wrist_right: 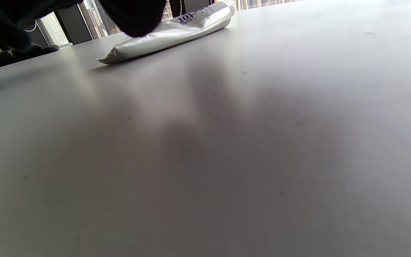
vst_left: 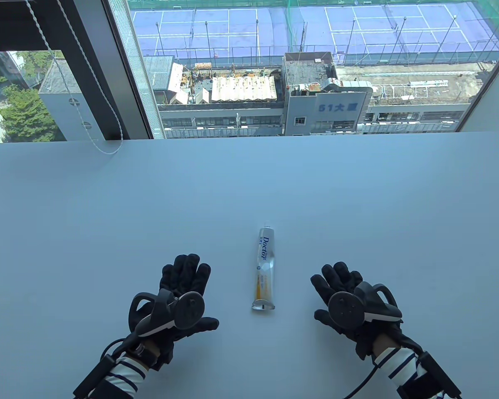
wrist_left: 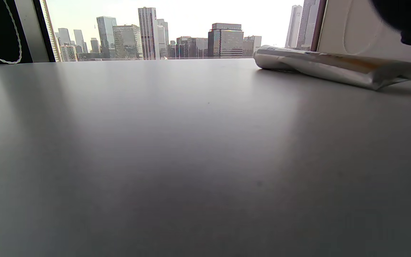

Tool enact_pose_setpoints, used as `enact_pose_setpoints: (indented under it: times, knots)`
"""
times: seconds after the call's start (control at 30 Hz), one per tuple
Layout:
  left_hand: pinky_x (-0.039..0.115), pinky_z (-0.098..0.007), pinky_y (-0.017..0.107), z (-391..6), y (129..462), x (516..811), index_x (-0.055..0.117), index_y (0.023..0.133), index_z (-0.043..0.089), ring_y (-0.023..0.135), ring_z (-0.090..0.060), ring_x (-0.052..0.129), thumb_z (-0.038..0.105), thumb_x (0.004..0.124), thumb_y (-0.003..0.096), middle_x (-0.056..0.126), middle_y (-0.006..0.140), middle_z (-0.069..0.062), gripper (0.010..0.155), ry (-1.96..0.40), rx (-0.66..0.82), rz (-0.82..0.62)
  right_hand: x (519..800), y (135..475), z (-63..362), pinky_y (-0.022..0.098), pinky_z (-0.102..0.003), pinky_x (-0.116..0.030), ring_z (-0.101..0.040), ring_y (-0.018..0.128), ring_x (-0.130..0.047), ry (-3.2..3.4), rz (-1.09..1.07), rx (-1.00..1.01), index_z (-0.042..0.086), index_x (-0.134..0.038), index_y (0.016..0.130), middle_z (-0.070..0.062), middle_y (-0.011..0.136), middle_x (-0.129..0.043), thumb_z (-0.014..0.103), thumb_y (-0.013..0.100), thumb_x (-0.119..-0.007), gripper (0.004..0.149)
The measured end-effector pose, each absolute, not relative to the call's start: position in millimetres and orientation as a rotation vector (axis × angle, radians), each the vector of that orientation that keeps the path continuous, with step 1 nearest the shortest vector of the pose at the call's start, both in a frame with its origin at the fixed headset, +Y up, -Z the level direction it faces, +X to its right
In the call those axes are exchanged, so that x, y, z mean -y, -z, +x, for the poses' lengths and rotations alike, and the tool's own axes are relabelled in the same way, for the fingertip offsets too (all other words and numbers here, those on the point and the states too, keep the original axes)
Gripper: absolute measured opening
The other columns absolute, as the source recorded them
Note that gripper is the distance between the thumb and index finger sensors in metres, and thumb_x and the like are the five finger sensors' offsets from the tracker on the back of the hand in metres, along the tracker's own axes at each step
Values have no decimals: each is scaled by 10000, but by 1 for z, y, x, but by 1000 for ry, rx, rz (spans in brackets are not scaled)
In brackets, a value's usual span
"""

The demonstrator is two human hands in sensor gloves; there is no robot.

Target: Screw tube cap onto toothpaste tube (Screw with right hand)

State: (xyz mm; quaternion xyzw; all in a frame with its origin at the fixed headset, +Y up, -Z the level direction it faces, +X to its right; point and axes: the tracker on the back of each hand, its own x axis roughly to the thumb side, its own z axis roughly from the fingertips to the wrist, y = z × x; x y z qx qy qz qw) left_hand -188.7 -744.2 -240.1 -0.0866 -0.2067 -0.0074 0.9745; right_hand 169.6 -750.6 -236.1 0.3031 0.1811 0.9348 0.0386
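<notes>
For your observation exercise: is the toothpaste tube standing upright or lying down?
Lying down: the toothpaste tube rests flat on the table, crimped end nearest the person.

Daylight from a tall window floods a pale grey matte table (vst_left: 108, 208).

The table view is bright and sharp, with straight lines bowing at its edges. Both wrist views look dimmer and softer: a silvery crimped toothpaste tube (wrist_left: 334, 67) casts a thin shadow, broad soft shadows cross the tabletop, the sky is blown out, and black gloved fingers (wrist_right: 134, 16) blur close to the lens.
</notes>
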Motion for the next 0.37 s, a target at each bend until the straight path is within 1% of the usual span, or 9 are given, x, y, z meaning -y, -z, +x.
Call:
enact_pose_setpoints:
  times: [0.17,0.37]
  knots:
    - [138,-642,809,-190,240,746,-119,979,271,1112,-445,-5,848,719,273,-143,1110,-135,1238,41,415,-180,756,238,173,620,-710,-129,-600,957,10,-2845,922,-616,41,-90,1129,-340,1133,-7,417,666,-557,758]
    - [157,-661,802,-190,240,745,-120,979,253,1109,-466,13,846,734,268,-138,1104,-162,1259,45,407,-189,756,237,173,615,-712,-120,-606,952,17,-2849,919,-618,58,-66,1123,-347,1129,17,430,667,-548,761]
